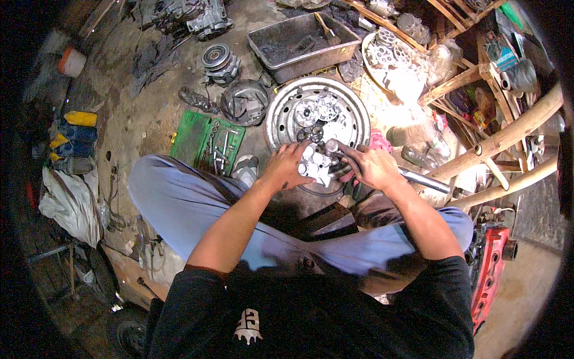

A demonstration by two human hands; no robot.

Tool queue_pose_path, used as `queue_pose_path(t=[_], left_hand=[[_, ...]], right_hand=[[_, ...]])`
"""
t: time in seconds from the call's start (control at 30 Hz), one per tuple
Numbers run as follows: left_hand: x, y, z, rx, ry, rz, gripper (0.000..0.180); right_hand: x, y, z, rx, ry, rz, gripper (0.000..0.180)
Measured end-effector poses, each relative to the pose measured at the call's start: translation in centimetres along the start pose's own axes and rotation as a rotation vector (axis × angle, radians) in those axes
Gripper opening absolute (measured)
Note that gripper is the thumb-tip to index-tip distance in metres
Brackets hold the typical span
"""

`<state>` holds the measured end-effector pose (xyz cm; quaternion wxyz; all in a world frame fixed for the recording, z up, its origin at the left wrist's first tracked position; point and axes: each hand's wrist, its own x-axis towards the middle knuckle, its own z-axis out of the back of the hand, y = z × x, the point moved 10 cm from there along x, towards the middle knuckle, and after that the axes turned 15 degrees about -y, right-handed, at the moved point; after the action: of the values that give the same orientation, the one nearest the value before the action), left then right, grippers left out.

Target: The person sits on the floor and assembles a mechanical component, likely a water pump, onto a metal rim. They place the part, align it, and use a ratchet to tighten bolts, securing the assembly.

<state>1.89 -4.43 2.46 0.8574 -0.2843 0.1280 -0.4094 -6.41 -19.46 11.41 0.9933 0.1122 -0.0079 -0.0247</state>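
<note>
Between my crossed legs and a steel wheel rim, my left hand grips a pale aluminium casting, fingers on its far side and thumb on the near side. My right hand is closed around a hammer with a tubular metal handle. Its round head is over the casting's right edge; whether they touch, I cannot tell. Inside the rim lie several small metal parts, among them a round disc-like part and a toothed-looking part. My fingers partly hide the casting.
An open green socket set case lies left of the rim. Beyond it stand a pulley-like part and a dark round housing. A grimy metal tray holds a brush. Wooden poles and a red engine cover are at right.
</note>
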Motion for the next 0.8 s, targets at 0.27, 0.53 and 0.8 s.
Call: queue_pose_path(t=[0.27, 0.53, 0.8], left_hand=[[-0.1, -0.4, 0.6, -0.041, 0.024, 0.032, 0.106], [0.1, 0.1, 0.2, -0.064, 0.005, 0.042, 0.108], [0.0, 0.3, 0.0, -0.057, 0.037, 0.095, 0.109]], right_hand=[[0.0, 0.3, 0.5, -0.015, 0.056, -0.034, 0.046], [-0.4, 0.9, 0.5, 0.018, 0.039, -0.062, 0.043], [-0.9, 0.0, -0.3, 0.038, 0.08, -0.115, 0.041]])
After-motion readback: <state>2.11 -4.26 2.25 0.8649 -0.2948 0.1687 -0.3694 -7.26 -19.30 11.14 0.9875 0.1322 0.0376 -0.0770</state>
